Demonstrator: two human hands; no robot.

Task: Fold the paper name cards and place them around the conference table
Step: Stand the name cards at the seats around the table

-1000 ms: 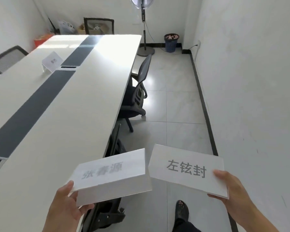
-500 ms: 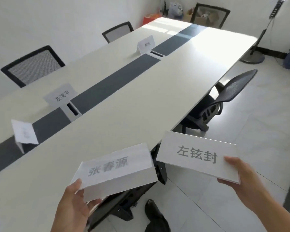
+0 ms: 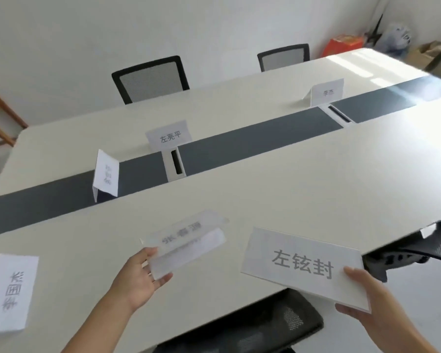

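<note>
The long white conference table (image 3: 290, 179) runs from lower left to upper right, with a dark centre strip (image 3: 252, 138) along it. A black mesh chair (image 3: 265, 324) is tucked under the near edge. The folded name card reading 左铉封 (image 3: 303, 266) hangs over that edge, its long axis left to right and dipping slightly rightward, its print upright toward the camera. A second folded name card (image 3: 186, 240), blurred, sits above the near half of the table, its long axis rising to the right. The right hand (image 3: 372, 307) pinches the first card's lower right corner, thumb on top. The left hand (image 3: 138, 278) grips the second card's lower left end, thumb above and fingers curled beneath.
</note>
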